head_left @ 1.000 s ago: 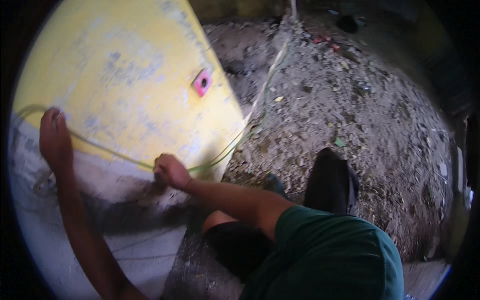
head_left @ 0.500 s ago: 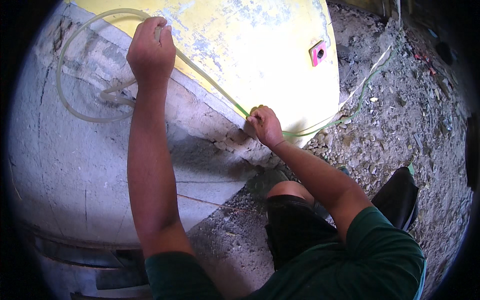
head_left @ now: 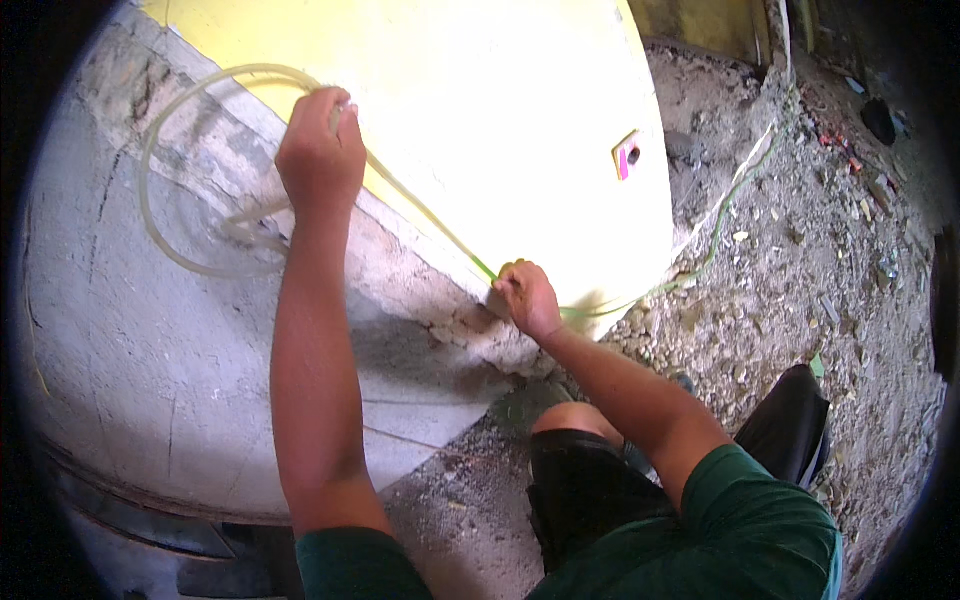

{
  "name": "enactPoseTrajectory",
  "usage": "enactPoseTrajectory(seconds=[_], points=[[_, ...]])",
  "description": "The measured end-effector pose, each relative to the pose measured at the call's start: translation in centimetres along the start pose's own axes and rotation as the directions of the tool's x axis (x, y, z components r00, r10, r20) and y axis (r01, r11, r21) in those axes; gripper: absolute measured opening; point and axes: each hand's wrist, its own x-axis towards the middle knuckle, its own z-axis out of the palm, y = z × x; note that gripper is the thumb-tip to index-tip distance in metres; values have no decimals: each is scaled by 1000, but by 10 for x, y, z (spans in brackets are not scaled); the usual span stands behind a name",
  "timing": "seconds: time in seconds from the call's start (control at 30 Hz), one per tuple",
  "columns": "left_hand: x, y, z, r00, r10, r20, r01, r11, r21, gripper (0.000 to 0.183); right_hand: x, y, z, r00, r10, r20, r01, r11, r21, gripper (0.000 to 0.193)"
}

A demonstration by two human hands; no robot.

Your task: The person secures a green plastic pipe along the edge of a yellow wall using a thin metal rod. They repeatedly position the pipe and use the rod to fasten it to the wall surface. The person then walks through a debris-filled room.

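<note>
My left hand (head_left: 322,150) is closed around a pale translucent hose (head_left: 420,208), raised in front of the yellow wall. To the left of that hand the hose bends into a wide loop (head_left: 147,190), and part of it passes behind my wrist. From there it runs slantwise down to my right hand (head_left: 528,298), whose fingers pinch it low by the wall's bottom edge. Close to those fingers the line looks green. Beyond my right hand a thin green hose (head_left: 722,225) trails off to the right over the ground; the joint between them is hidden by my fingers.
The yellow wall (head_left: 480,110) is brightly lit and carries a small pink-and-pale square fitting (head_left: 626,157) with a dark hole. Below it lies a rough broken concrete edge (head_left: 440,310) and a grey slab (head_left: 210,370). Rubble (head_left: 790,260) covers the right side.
The whole scene sits lower in the picture, as the head view has shifted. Both hands keep their hold on the hose; my left hand appears slightly farther right.
</note>
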Motion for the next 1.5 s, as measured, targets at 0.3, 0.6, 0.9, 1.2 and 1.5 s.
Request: enactPoseTrajectory(seconds=[0.3, 0.6, 0.9, 1.2, 1.5], points=[[1, 8, -4, 994, -100, 53, 103, 993, -52, 14, 1, 0, -1, 999, -36, -4, 36, 999, -14, 11], [-1, 12, -8, 983, -167, 74, 176, 974, -145, 16, 2, 2, 0, 999, -49, 3, 49, 998, -24, 12], [1, 7, -6, 988, -132, 77, 138, 987, -84, 15, 2, -1, -2, 998, -49, 29, 49, 999, 11, 11], [-3, 1, 1, 998, -54, -16, 53, 996, -65, 18, 1, 3, 0, 999, -23, 26, 23, 1000, 18, 11], [-2, -1, 4, 998, 1, -65, -3, 999, -32, 16, 1, 1, 1, 999, 41, 28, -41, 999, -19, 13]])
